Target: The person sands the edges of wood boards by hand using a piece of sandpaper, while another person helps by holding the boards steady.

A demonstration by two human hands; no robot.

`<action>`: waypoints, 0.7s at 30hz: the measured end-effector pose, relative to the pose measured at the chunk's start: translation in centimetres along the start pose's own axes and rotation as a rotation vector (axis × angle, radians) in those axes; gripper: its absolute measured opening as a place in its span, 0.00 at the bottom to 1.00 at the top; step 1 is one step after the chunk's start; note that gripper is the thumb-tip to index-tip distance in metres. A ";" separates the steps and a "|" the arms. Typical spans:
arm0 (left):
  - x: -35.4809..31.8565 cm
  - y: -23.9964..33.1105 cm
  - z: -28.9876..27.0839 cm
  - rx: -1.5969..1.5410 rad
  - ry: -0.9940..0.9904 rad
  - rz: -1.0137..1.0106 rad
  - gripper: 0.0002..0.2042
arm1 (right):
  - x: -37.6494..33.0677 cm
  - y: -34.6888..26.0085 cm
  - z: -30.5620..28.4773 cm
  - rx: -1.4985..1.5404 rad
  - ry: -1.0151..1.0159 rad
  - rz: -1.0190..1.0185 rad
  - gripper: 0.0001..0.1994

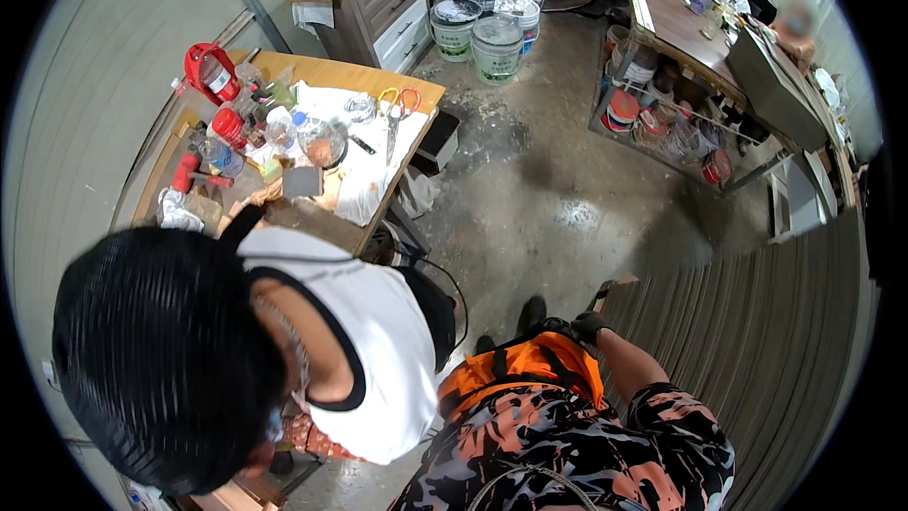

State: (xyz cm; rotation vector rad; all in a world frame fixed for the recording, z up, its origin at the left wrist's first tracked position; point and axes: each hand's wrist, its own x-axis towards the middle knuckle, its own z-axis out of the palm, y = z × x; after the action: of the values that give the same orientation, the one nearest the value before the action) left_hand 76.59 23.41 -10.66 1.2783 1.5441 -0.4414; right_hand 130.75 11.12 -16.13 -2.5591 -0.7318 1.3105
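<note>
The gloved right hand (590, 327) is seen beside the orange cloth (506, 367), near the stacked boards (719, 350); its grip cannot be told. Floor (558, 203) is bounded by the edge of the wooden surface (414, 95).

a stained grey floor (515, 213) separates a wooden table (416, 91) from a brown-topped bench (673, 17).

Low in the frame, just right of centre, we saw an orange and black cloth (525, 360), worn and creased in loose folds. At the lower right, near it, we saw a stack of boards (747, 331), greyish brown, packed close together, their thin edges showing as long, nearly parallel lines toward the frame's rim.
</note>
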 end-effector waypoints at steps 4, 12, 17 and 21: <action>2.6 7.3 -1.1 -0.037 0.033 -0.001 0.41 | 6.6 -0.3 -6.5 -0.586 -0.180 -0.168 0.13; 8.8 26.6 -1.4 -0.110 0.104 -0.047 0.40 | 21.1 -8.5 -21.4 -0.223 -0.095 -0.164 0.15; 10.5 39.1 -2.4 -0.177 0.138 -0.065 0.39 | 28.2 -16.6 -30.0 0.177 -0.108 -0.036 0.11; 13.0 47.6 -4.2 -0.229 0.158 -0.045 0.38 | 33.8 -20.3 -34.4 0.379 -0.176 -0.001 0.11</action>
State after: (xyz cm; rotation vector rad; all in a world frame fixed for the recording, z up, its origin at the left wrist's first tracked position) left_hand 117.69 50.52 -5.23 1.1235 1.7050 -0.1880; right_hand 167.89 47.86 -12.25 -2.1660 -0.4566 1.5210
